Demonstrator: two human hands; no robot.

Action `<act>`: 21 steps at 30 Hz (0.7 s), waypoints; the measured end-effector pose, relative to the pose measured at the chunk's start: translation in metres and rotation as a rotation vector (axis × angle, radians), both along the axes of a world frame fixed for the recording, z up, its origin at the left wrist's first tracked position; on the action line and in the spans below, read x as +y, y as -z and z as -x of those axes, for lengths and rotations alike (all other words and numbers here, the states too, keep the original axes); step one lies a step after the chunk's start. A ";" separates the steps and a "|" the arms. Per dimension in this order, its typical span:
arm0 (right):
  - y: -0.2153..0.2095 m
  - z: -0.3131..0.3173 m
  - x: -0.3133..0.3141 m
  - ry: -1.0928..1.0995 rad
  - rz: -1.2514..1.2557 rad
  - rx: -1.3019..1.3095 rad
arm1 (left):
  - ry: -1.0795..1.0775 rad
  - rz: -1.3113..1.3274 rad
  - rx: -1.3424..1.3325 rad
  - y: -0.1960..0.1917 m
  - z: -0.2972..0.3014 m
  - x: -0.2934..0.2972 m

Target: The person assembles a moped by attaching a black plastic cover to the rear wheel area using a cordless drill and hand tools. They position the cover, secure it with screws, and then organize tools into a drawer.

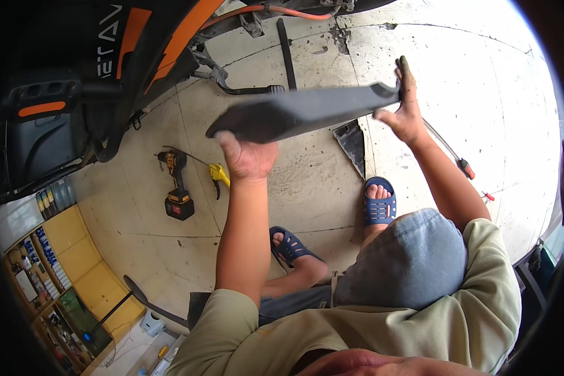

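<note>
A long dark grey plastic panel is held out in front of me, roughly level, above the concrete floor. My left hand grips its rounded left end from below. My right hand holds its right end, fingers up along the edge. Both my forearms reach up from the lower edge of the view. Beneath the panel I see my feet in blue slippers and my bent knees in grey shorts.
A black and orange motorbike body fills the upper left. A yellow and black cordless drill and a yellow-handled tool lie on the floor. A dark triangular panel, a red-handled screwdriver and yellow shelving are also around.
</note>
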State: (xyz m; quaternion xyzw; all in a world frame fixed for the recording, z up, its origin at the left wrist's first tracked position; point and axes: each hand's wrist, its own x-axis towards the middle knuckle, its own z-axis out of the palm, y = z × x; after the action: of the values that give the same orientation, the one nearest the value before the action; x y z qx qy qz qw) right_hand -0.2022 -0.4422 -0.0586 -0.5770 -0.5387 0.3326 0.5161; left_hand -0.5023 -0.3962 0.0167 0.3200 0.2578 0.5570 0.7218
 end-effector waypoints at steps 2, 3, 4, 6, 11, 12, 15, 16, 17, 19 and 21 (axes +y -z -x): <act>-0.012 0.007 -0.002 -0.066 0.144 0.500 | 0.160 -0.328 -0.198 0.003 0.019 0.013; -0.017 0.007 0.002 -0.126 0.137 0.566 | 0.166 -0.350 -0.209 0.003 0.025 0.013; -0.021 0.006 0.004 -0.180 0.132 0.633 | 0.144 -0.336 -0.232 -0.003 0.022 0.013; -0.033 0.011 0.009 -0.272 -0.093 0.516 | 0.085 -0.312 -0.267 -0.022 0.019 0.012; -0.031 0.017 0.004 -0.092 -0.485 -0.070 | 0.153 -0.214 -0.508 -0.021 0.025 0.027; -0.029 0.017 0.005 -0.086 -0.522 -0.109 | 0.083 -0.120 -0.503 -0.018 0.027 0.025; -0.027 0.012 0.003 -0.051 -0.372 -0.071 | -0.034 0.072 -0.463 -0.004 0.022 0.023; -0.024 0.008 0.005 -0.047 -0.361 0.018 | -0.126 0.184 -0.339 0.005 0.018 0.027; -0.025 0.006 0.006 -0.041 -0.281 0.073 | -0.033 0.227 -0.424 0.014 0.016 0.034; -0.032 0.000 0.012 -0.062 -0.244 0.195 | -0.085 0.428 -0.169 0.015 -0.004 0.049; -0.038 -0.003 0.026 -0.087 -0.209 0.201 | 0.054 0.431 -0.102 0.016 -0.008 0.074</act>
State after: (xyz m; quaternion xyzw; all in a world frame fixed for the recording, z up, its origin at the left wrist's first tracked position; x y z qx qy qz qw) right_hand -0.1989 -0.4160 -0.0202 -0.4599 -0.5404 0.3532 0.6096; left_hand -0.4943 -0.3222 0.0007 0.1366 0.3253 0.4848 0.8003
